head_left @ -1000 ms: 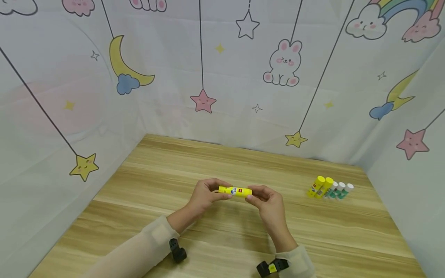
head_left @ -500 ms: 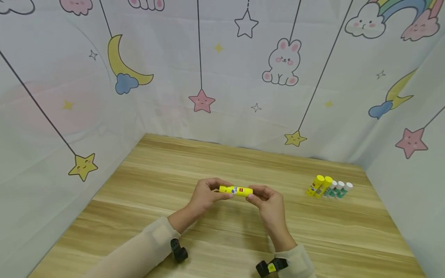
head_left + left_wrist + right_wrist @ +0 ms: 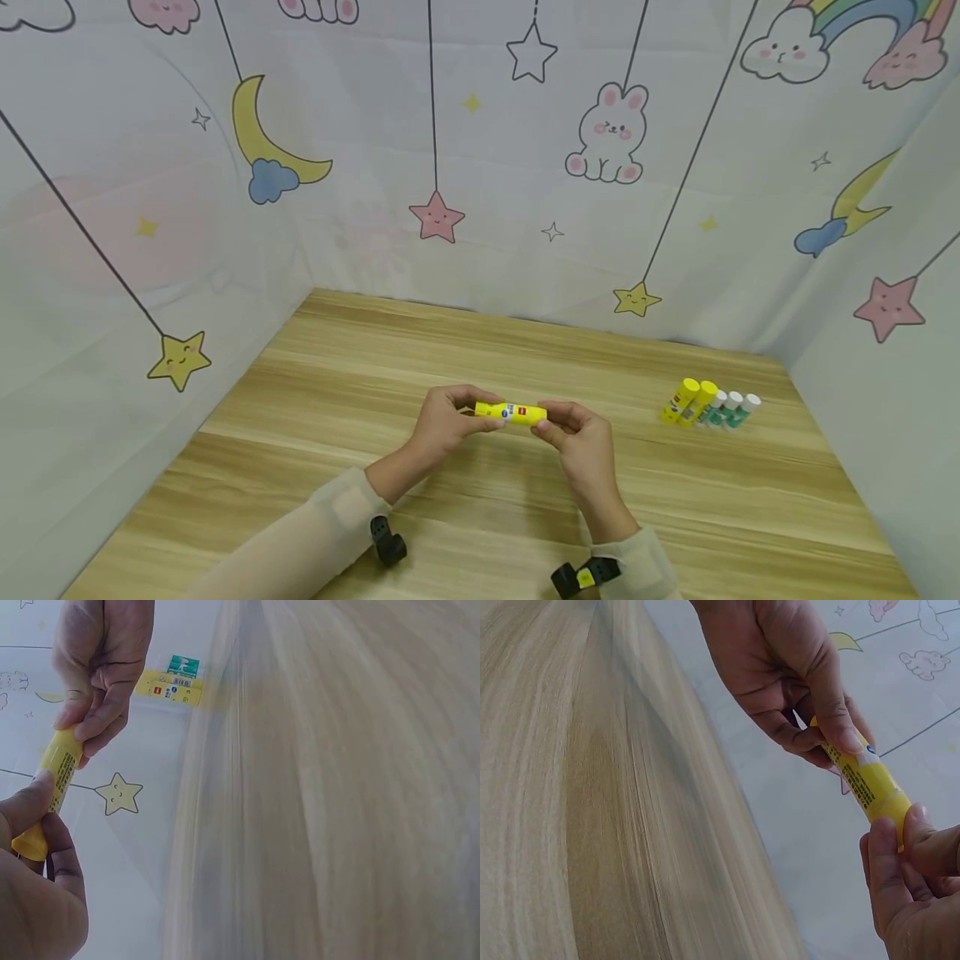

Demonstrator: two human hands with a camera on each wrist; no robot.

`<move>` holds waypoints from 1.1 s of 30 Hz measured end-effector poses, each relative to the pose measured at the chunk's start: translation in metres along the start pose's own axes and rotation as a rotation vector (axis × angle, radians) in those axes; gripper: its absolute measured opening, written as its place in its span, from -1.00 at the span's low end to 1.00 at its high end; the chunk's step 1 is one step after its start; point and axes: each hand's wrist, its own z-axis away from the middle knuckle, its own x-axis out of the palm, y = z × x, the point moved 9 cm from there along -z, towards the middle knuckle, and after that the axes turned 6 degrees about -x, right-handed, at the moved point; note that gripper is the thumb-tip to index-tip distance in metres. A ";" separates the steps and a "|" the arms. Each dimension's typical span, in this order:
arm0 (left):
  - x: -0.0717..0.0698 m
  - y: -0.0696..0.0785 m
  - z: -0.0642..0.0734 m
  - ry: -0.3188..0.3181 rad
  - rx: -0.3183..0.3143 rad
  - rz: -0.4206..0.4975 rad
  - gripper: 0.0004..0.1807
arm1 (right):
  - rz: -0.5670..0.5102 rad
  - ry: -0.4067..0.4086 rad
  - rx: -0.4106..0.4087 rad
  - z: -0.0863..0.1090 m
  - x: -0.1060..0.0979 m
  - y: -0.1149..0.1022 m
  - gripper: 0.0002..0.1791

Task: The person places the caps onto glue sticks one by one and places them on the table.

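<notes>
A yellow glue stick [image 3: 512, 413] lies sideways in the air above the table, spanning both hands. My left hand [image 3: 442, 423] pinches its left part between thumb and fingers; the left wrist view shows that yellow end [image 3: 30, 844] poking out past the fingers. At the other end, my right hand [image 3: 585, 437] grips the tip with thumb and fingertips. Small printed text runs along the barrel [image 3: 864, 776] in the right wrist view. The cap appears seated on the stick, under the right fingers.
Two yellow glue sticks [image 3: 688, 402] stand upright at the right of the wooden table [image 3: 360, 350], beside several smaller green ones with white caps [image 3: 738, 410]. A patterned white curtain [image 3: 510, 167] encloses the table's back and sides. Both wrists wear black camera straps [image 3: 387, 542].
Both hands keep their hold on the glue stick, which has shifted very slightly to the right in the head view. Everything else stays put.
</notes>
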 end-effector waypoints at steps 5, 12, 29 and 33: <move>0.000 -0.001 0.000 0.005 0.002 -0.005 -0.71 | -0.004 0.017 0.013 0.000 -0.001 0.004 -0.73; 0.000 -0.003 -0.001 0.006 0.001 -0.003 -0.70 | -0.014 0.008 0.019 0.000 0.000 0.003 -0.73; 0.007 -0.003 -0.004 -0.039 0.019 -0.088 -0.70 | 0.207 -0.082 -0.017 -0.008 -0.009 -0.016 -0.70; 0.008 -0.005 -0.003 -0.055 0.012 -0.088 -0.71 | 0.235 -0.095 -0.019 -0.009 -0.012 -0.019 -0.69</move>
